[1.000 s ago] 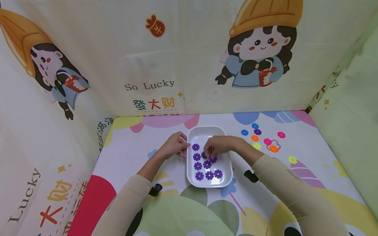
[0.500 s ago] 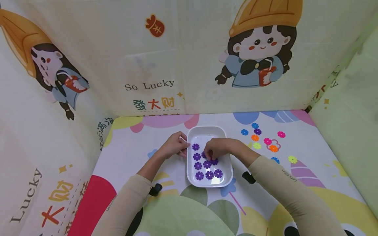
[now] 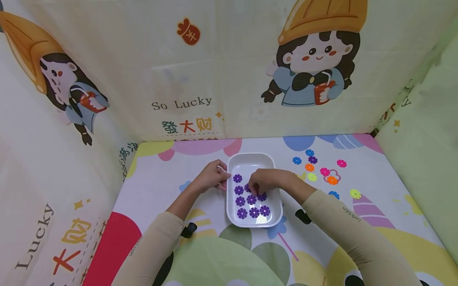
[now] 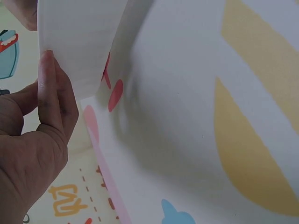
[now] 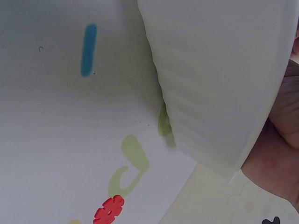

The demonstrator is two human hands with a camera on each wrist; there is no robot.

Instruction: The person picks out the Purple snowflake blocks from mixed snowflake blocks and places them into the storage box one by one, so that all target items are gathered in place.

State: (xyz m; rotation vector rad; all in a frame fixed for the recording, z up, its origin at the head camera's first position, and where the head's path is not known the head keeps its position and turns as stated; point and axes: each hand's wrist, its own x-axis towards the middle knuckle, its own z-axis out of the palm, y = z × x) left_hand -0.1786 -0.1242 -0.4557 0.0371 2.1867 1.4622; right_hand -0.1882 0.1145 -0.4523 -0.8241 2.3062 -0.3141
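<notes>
A white tray [image 3: 232, 220] holds several purple snowflake discs [image 3: 254, 213] with notched edges, laid out in rough rows. At its left rim my left hand [image 3: 212, 175] grips the edge; in the left wrist view this hand's fingers [image 4: 49, 93] lie along the tray's outer wall [image 4: 79, 46]. My right hand [image 3: 266, 179] reaches over the right rim into the tray, fingers bent down. Its fingertips are beside a purple disc [image 3: 262, 197], and the hand covers part of the tray. Whether it pinches a disc is hidden; the tray wall [image 5: 215, 84] blocks the right wrist view.
Right of the tray, loose discs are scattered: blue [image 3: 297, 160], purple [image 3: 313, 159], orange [image 3: 332, 180], pink [image 3: 341, 163] and yellow [image 3: 355, 194]. A patterned cloth [image 3: 200, 254] covers the table. Printed curtains [image 3: 243, 71] stand behind and at both sides.
The purple disc under my right fingertips has shifted slightly right and toward me, into line with its row. My right hand has moved down a little; my left hand stays on the rim.
</notes>
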